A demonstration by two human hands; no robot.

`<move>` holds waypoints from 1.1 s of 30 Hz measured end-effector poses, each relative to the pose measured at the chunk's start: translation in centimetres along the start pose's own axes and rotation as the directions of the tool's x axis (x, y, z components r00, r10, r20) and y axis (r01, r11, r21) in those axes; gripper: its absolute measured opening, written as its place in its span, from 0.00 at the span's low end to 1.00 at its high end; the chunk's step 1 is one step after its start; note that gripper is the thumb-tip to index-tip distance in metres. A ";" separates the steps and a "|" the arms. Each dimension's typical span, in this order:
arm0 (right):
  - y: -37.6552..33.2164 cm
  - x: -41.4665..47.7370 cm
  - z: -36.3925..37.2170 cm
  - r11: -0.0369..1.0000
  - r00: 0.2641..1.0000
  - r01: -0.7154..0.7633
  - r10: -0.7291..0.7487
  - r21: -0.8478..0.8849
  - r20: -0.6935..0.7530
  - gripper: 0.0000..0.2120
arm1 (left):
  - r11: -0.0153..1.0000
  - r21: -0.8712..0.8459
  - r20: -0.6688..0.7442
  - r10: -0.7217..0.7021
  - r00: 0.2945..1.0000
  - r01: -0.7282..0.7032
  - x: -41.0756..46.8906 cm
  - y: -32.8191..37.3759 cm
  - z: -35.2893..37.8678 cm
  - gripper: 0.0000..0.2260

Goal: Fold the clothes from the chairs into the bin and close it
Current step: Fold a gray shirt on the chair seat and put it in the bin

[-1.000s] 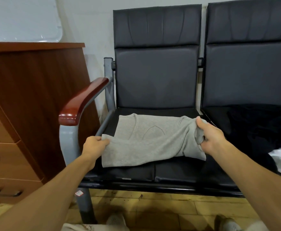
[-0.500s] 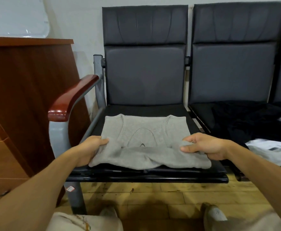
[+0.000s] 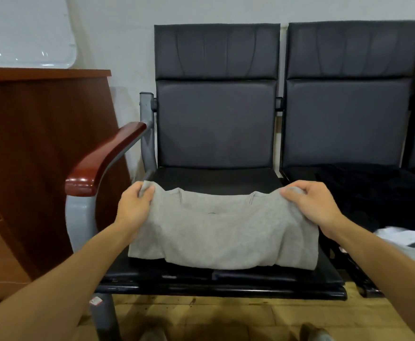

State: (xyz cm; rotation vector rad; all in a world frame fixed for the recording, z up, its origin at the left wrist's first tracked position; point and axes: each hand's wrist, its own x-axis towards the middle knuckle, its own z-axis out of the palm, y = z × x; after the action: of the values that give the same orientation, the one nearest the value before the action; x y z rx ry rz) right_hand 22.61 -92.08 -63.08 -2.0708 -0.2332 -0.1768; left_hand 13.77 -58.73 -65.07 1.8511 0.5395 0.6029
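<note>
Cloth is in both my hands now. My left hand (image 3: 134, 205) pinches the far left corner of the grey shirt (image 3: 222, 232), fingers closed around the fabric, and my right hand (image 3: 311, 205) does the same at the far right corner, with the fabric bunched under the fingertips. The shirt lies on the seat of the left chair (image 3: 216, 178), toward 6 o'clock on the cushion, and its near edge reaches almost to the front of the seat. The neck side, at 12 o'clock, is lifted a little between my hands.

I judge that I am in the middle of a fold, bringing the far edge toward the near edge. To do it well, I should keep both corners at the same height and pull them slightly apart, so the edge stays straight and no wrinkle is trapped inside. Then I should lay the edge down exactly on the near hem and press flat from the middle to the sides. The near right part looks already thick and rounded, so I should smooth it first.

At 3 o'clock, on the next seat, wait dark clothes (image 3: 363, 190) and a white garment (image 3: 408, 241). The bin is not in view.
</note>
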 end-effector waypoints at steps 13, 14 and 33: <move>3.0 10.1 4.2 0.963 0.976 -0.095 0.040 -0.252 -0.214 0.09 | 0.958 0.278 -0.115 0.099 0.988 -0.064 10.8 -3.2 4.0 0.08; 3.3 10.9 4.8 0.961 0.976 -0.102 0.047 -0.258 -0.211 0.09 | 0.956 0.286 -0.114 0.100 0.988 -0.064 11.6 -3.7 4.3 0.08; 7.3 14.2 8.9 0.469 0.975 0.199 -0.179 -0.860 0.128 0.18 | 0.710 0.694 0.016 0.151 0.988 -0.119 14.6 -7.2 8.3 0.22</move>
State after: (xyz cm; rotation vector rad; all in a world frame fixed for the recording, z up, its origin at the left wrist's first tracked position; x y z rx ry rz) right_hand 38.42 -86.48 -70.40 -3.0885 -0.4603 -0.5001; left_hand 29.69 -53.16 -72.17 2.6230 0.7298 0.5776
